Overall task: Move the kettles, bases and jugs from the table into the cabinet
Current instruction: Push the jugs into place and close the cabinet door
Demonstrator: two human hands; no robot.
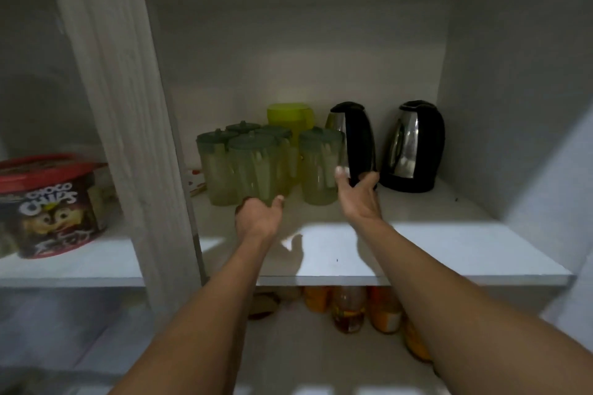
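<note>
On the cabinet shelf (417,250), the right hand (357,194) clasps the foot of the nearer kettle (356,138), probably to seat it snugly between the green jugs (250,163) and the second kettle (414,144). The left hand (258,218) rests at the front jug's base with its fingers hidden, so I cannot tell whether it grips.

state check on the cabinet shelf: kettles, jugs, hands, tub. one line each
Left kettle: upright, lid shut, gripped low by right hand.
Right kettle: upright on its base, lid shut, untouched.
Green jugs: upright, lids on, clustered.
Yellow jug: upright behind them, lid on.
Left hand: at the green jugs' foot; grip unclear.
Choco chips tub: lid on, next compartment.
</note>
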